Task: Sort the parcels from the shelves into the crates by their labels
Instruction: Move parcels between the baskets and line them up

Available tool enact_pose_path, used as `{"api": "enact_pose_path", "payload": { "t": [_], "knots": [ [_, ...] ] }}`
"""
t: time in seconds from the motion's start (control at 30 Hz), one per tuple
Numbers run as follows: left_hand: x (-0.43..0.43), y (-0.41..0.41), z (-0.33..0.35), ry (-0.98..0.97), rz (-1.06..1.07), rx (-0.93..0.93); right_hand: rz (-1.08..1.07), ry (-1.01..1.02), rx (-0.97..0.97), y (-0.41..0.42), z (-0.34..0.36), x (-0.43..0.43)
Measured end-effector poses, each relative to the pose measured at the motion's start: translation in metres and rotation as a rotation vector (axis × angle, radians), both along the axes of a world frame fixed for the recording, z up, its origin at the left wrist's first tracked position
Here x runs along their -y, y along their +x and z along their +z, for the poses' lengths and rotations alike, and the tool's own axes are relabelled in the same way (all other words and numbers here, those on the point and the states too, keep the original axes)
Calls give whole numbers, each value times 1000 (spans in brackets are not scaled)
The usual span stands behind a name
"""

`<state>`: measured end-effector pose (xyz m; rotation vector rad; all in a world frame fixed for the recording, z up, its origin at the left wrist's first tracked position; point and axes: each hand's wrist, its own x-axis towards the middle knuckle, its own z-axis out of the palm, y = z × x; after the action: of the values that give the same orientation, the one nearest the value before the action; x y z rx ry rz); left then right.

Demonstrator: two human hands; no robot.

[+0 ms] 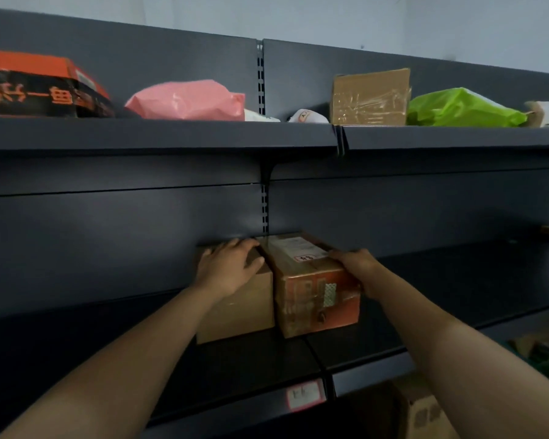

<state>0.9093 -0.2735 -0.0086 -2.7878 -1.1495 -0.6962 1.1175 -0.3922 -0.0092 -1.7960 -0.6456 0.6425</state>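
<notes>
Two parcels are sitting side by side, touching, at the back of the middle shelf (441,280), near the seam between its two boards. I am holding both.

My right hand (355,267) is wrapping round the right side of the printed carton (314,299), thumb over its top edge; the fingers behind it are hidden. A white label (298,248) is lying on its top face, too blurred to read.

My left hand (232,270) is curling over the top of the plain brown box (235,308), thumb hooking down its right edge against the carton.

Both look like stiff taped cardboard with firm corners, so I am judging they will take a squeeze without caving. The tape may be slick, so holding at the side and under an edge seems safer than pinching the top. I cannot tell their weight.

The shelving is dark metal with a slotted upright running behind the boxes. A small tag (305,396) is hanging on the front edge of a shelf below.

On the upper shelf (171,134) are lying an orange and black box (35,87), a pink bag (187,99), a taped cardboard box (371,96) and a green bag (460,109). A pale wall is showing above. No crates are in view.
</notes>
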Motion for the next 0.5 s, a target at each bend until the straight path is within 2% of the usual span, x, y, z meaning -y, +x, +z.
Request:
{"api": "enact_pose_path", "payload": {
  "t": [0.03,0.17,0.27,0.4,0.43,0.5],
  "knots": [
    [-4,3,-1,-46,22,-1,32,-4,-101,2,0,-1],
    [-20,6,-2,-177,82,-23,223,-116,-307,9,-2,-1],
    [-30,-4,0,-275,85,79,266,-82,-415,8,-9,-2],
    [-34,-39,2,-193,377,49,231,-45,-488,-5,-17,-9],
    [-37,-50,1,-272,425,87,226,-44,-491,-11,-17,-11],
    [-39,-69,-2,-604,418,377,223,-46,-459,-22,-17,-16]
  ]
}}
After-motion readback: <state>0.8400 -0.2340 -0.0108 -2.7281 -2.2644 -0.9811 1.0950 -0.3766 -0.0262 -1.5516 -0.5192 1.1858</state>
